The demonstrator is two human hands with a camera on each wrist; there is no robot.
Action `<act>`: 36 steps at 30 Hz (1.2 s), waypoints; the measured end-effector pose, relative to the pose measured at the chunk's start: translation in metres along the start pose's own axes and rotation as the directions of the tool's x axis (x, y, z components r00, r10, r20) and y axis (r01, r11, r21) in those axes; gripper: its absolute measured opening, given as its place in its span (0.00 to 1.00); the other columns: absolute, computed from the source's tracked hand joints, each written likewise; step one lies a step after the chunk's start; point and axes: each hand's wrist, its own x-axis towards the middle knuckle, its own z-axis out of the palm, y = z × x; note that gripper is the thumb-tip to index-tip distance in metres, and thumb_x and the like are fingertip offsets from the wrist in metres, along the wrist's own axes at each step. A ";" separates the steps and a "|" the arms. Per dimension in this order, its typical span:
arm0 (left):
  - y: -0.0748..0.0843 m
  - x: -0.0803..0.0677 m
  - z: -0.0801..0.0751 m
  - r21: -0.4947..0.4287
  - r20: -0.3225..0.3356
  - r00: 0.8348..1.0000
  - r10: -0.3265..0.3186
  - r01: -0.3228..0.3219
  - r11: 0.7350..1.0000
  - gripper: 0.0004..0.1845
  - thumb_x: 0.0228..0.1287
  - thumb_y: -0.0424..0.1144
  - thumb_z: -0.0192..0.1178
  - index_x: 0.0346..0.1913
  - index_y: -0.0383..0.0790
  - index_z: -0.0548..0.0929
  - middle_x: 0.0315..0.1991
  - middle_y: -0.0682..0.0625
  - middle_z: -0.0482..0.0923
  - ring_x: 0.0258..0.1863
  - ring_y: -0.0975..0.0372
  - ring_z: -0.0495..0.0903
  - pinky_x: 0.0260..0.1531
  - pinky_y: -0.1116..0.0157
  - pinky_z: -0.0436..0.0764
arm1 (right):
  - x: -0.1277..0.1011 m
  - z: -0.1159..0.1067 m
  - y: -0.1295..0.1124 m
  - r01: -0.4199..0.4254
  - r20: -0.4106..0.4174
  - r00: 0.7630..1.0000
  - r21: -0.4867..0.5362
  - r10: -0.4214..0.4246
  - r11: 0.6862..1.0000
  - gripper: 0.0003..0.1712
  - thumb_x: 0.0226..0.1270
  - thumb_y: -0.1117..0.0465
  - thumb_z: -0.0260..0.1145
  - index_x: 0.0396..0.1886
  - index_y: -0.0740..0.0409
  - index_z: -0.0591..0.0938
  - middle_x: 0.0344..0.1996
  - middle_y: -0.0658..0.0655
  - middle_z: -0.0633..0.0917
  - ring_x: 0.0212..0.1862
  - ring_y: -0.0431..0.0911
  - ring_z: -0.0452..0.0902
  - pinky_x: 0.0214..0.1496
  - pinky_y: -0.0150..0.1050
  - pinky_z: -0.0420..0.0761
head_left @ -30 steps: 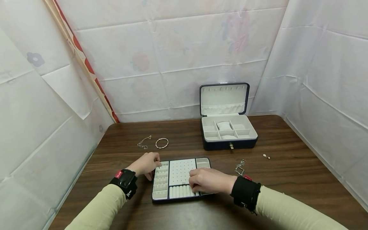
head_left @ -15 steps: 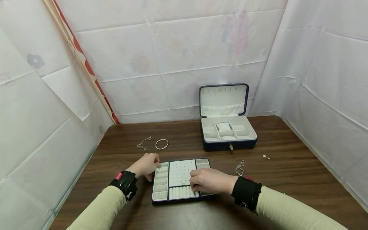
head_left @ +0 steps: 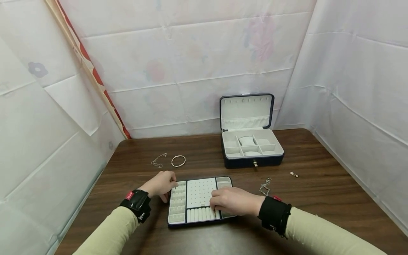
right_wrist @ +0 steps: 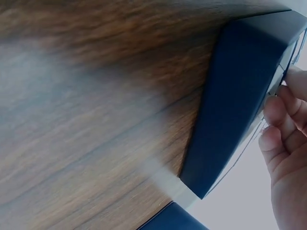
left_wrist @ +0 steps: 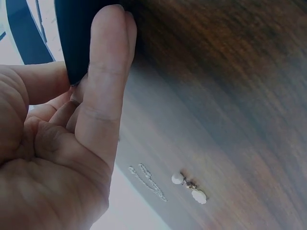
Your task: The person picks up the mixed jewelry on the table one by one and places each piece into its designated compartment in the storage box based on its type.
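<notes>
A dark blue jewellery tray (head_left: 201,193) with a pale lining lies near the table's front. My left hand (head_left: 160,184) grips its left edge; the left wrist view shows the thumb (left_wrist: 45,81) over the rim and fingers along the outer side. At the tray's front right, my right hand (head_left: 231,201) pinches a tiny gold-coloured piece, apparently a ring (head_left: 215,214), against the ring rolls (head_left: 200,214). The fingers mostly cover it. In the right wrist view the curled fingertips (right_wrist: 274,110) sit over the tray's rim, and the ring is hidden.
Behind the tray stands an open jewellery box (head_left: 253,162). A fine chain (head_left: 157,161) and a bangle (head_left: 178,161) lie at back left. To the right are a chunkier chain (head_left: 265,186) and a small earring-like piece (head_left: 294,174). White sheeting (head_left: 191,71) encloses the table.
The gold-coloured glint under my right fingertips shows more clearly and sits slightly further left along the ring rolls. My left hand keeps its grip. The whole view has shifted a little.
</notes>
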 end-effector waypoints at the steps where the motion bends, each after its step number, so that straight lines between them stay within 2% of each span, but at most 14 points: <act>1: 0.000 0.000 0.000 0.001 0.002 1.000 -0.001 0.001 1.000 0.08 0.74 0.32 0.58 0.49 0.30 0.78 0.26 0.42 0.76 0.14 0.54 0.83 0.17 0.59 0.84 | -0.001 0.000 0.000 -0.010 -0.003 1.000 0.003 0.010 1.000 0.05 0.69 0.64 0.70 0.38 0.48 0.83 0.32 0.43 0.79 0.36 0.33 0.75 0.40 0.25 0.76; 9: 0.000 -0.002 -0.001 0.006 0.010 1.000 -0.001 0.001 1.000 0.08 0.74 0.33 0.59 0.49 0.31 0.78 0.25 0.42 0.77 0.15 0.53 0.83 0.17 0.59 0.85 | -0.008 -0.004 0.005 -0.155 -0.054 0.986 0.029 0.157 0.987 0.06 0.72 0.64 0.68 0.35 0.49 0.79 0.31 0.42 0.76 0.33 0.34 0.68 0.36 0.25 0.71; 14: 0.000 -0.003 -0.001 0.017 0.001 1.000 0.009 -0.009 1.000 0.10 0.74 0.33 0.59 0.51 0.30 0.78 0.25 0.42 0.77 0.15 0.54 0.83 0.17 0.59 0.84 | -0.014 -0.003 0.012 -0.282 -0.071 0.957 -0.012 0.280 0.959 0.08 0.70 0.65 0.68 0.35 0.50 0.76 0.29 0.43 0.73 0.31 0.36 0.66 0.33 0.29 0.71; 21: -0.001 -0.002 0.000 0.022 -0.004 1.000 0.007 -0.007 1.000 0.09 0.74 0.33 0.59 0.50 0.31 0.79 0.25 0.42 0.77 0.14 0.54 0.82 0.16 0.59 0.84 | -0.021 -0.002 0.016 -0.407 -0.084 0.911 -0.025 0.404 0.913 0.06 0.69 0.64 0.69 0.39 0.53 0.78 0.31 0.46 0.81 0.31 0.39 0.73 0.32 0.35 0.77; 30: -0.005 0.001 0.002 0.025 -0.015 1.000 0.026 -0.026 0.999 0.05 0.74 0.33 0.59 0.46 0.33 0.80 0.23 0.43 0.78 0.12 0.55 0.82 0.15 0.60 0.83 | -0.025 0.001 0.018 -0.454 -0.110 0.887 -0.027 0.449 0.891 0.09 0.67 0.65 0.70 0.38 0.53 0.76 0.29 0.47 0.78 0.28 0.39 0.70 0.28 0.35 0.75; 36: -0.005 0.002 0.003 0.026 -0.028 0.999 0.036 -0.036 0.999 0.04 0.73 0.33 0.59 0.44 0.34 0.81 0.22 0.42 0.77 0.11 0.55 0.82 0.14 0.60 0.83 | -0.026 0.003 0.018 -0.513 -0.138 0.848 0.030 0.512 0.858 0.11 0.64 0.68 0.68 0.37 0.54 0.73 0.26 0.46 0.75 0.25 0.39 0.67 0.22 0.33 0.69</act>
